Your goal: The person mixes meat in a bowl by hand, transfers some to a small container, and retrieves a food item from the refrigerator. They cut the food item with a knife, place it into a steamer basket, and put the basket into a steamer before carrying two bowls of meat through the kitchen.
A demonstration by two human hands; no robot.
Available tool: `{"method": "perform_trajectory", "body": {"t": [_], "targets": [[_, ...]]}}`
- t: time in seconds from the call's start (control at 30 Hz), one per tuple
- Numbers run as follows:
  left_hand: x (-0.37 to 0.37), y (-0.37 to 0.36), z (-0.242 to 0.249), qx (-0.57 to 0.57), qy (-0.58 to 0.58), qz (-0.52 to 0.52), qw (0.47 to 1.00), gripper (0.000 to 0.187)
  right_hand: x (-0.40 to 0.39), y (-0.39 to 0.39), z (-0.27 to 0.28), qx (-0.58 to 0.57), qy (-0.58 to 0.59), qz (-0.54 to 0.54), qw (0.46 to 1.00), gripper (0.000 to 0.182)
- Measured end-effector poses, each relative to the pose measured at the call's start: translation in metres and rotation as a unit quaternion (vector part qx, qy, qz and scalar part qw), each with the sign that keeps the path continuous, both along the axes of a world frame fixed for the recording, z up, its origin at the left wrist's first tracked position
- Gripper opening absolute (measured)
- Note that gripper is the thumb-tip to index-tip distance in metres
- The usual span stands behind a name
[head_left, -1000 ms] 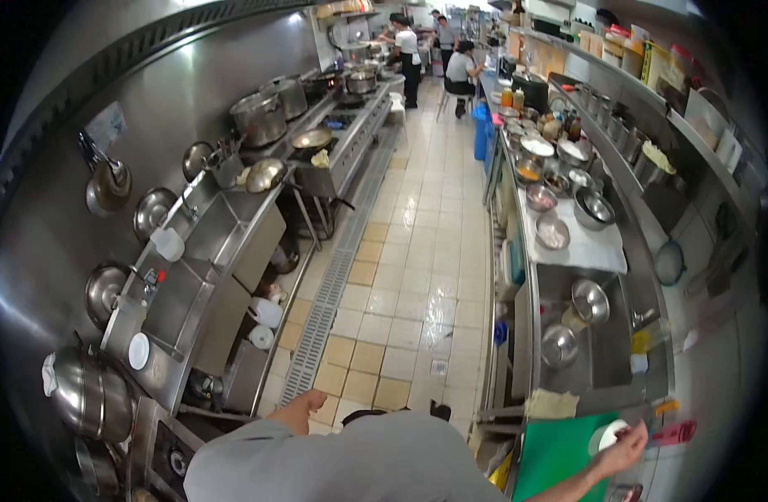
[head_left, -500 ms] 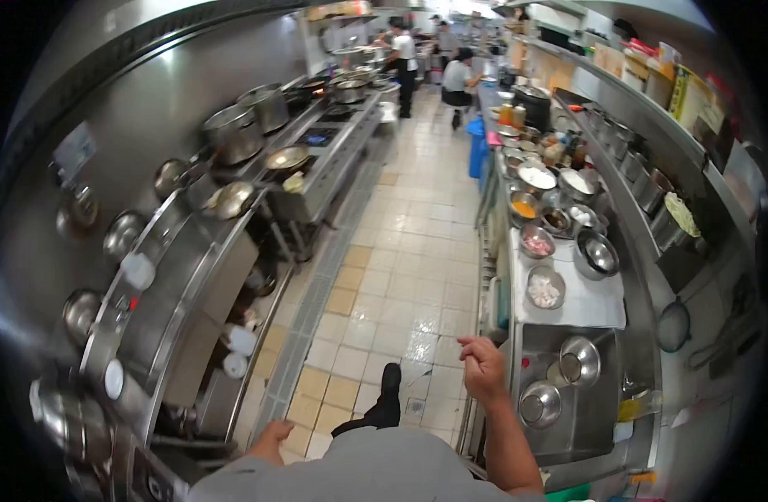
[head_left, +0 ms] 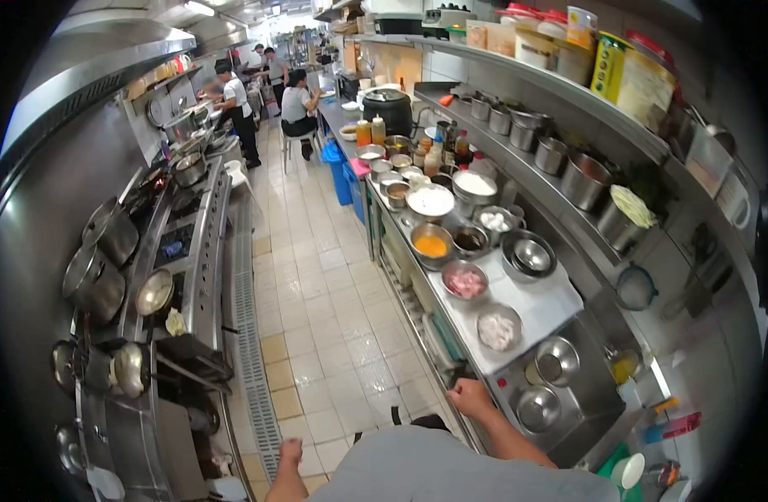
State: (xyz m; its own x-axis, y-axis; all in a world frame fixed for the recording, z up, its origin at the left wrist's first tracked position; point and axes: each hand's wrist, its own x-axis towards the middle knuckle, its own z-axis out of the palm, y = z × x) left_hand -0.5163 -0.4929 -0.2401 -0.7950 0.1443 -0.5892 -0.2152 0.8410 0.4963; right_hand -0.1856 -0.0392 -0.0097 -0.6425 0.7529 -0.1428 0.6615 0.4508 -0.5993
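Observation:
My right hand (head_left: pixel 472 398) is in a loose fist beside the sink's left edge, and nothing shows in it. Closest to it are the steel sink (head_left: pixel 518 403) and two metal bowls inside, a lower bowl (head_left: pixel 539 408) and an upper bowl (head_left: pixel 558 360). My left hand (head_left: pixel 291 453) hangs low over the tiled floor with its fingers curled, touching nothing that I can see. On the counter just beyond the sink stand a bowl of pale meat pieces (head_left: pixel 499 328) and a bowl of pink meat (head_left: pixel 464 281).
Along the right counter (head_left: pixel 530 314) are an orange-yellow bowl (head_left: pixel 431 244), a bowl of white powder (head_left: pixel 431 201) and sauce bottles (head_left: pixel 377 127). Stoves with pans (head_left: pixel 155 291) line the left. A seated person (head_left: pixel 297 109) and a standing person (head_left: pixel 235 105) are farther along the aisle.
My view has swung to the right and lifted, so the counter and shelf show more fully. Both hands stay low, fingers curled. The black shoe on the floor is mostly out of sight now.

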Motion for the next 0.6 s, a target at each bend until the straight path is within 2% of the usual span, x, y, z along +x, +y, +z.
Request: {"method": "perform_trajectory", "body": {"t": [0.03, 0.07, 0.1, 0.13, 0.17, 0.23, 0.27, 0.33, 0.4, 0.43, 0.47, 0.5, 0.57, 0.6], "targets": [[-0.035, 0.047, 0.002, 0.135, -0.044, 0.091, 0.986, 0.038, -0.014, 0.011, -0.006, -0.025, -0.014, -0.041, 0.999, 0.019], [-0.065, 0.095, 0.028, 0.199, -0.055, 0.074, 0.976, 0.039, -0.03, 0.025, -0.015, -0.017, -0.013, -0.055, 0.998, 0.015], [-0.095, 0.135, 0.038, 0.226, -0.013, 0.017, 0.974, 0.038, -0.049, 0.038, -0.014, -0.017, -0.014, -0.056, 0.998, 0.015], [-0.121, 0.17, 0.043, 0.252, 0.029, -0.039, 0.966, 0.037, -0.069, 0.053, -0.003, -0.006, 0.07, -0.033, 0.997, 0.019], [-0.143, 0.198, 0.05, 0.254, 0.029, -0.042, 0.966, 0.037, -0.093, 0.073, 0.01, 0.007, 0.156, -0.01, 0.988, 0.024], [-0.185, 0.244, 0.067, 0.209, 0.131, -0.156, 0.957, 0.038, -0.156, 0.115, 0.045, 0.002, 0.186, -0.005, 0.983, 0.023], [-0.201, 0.256, 0.077, 0.21, 0.101, -0.159, 0.959, 0.038, -0.187, 0.13, 0.059, -0.008, 0.21, 0.0, 0.978, 0.023], [-0.244, 0.255, 0.061, 0.154, 0.078, -0.162, 0.972, 0.037, -0.246, 0.16, 0.067, -0.022, 0.234, 0.005, 0.972, 0.022], [-0.292, 0.197, -0.041, 0.144, 0.1, -0.061, 0.983, 0.034, -0.327, 0.191, 0.069, -0.048, 0.273, 0.029, 0.96, 0.015], [-0.293, 0.182, -0.001, 0.064, 0.004, -0.016, 0.998, 0.035, -0.363, 0.191, 0.069, -0.06, 0.278, 0.023, 0.958, 0.015], [-0.287, 0.163, 0.007, 0.107, -0.054, 0.152, 0.981, 0.045, -0.402, 0.202, 0.077, 0.001, 0.281, 0.065, 0.958, 0.013], [-0.29, 0.145, 0.012, 0.103, -0.11, 0.234, 0.961, 0.041, -0.442, 0.217, 0.089, 0.067, 0.278, 0.113, 0.952, 0.015], [-0.283, 0.113, 0.021, 0.083, -0.135, 0.31, 0.938, 0.04, -0.514, 0.224, 0.124, -0.032, 0.081, 0.189, 0.978, 0.02], [-0.283, 0.11, 0.023, 0.073, -0.146, 0.333, 0.929, 0.04, -0.543, 0.225, 0.122, -0.034, 0.076, 0.191, 0.978, 0.02]]}}
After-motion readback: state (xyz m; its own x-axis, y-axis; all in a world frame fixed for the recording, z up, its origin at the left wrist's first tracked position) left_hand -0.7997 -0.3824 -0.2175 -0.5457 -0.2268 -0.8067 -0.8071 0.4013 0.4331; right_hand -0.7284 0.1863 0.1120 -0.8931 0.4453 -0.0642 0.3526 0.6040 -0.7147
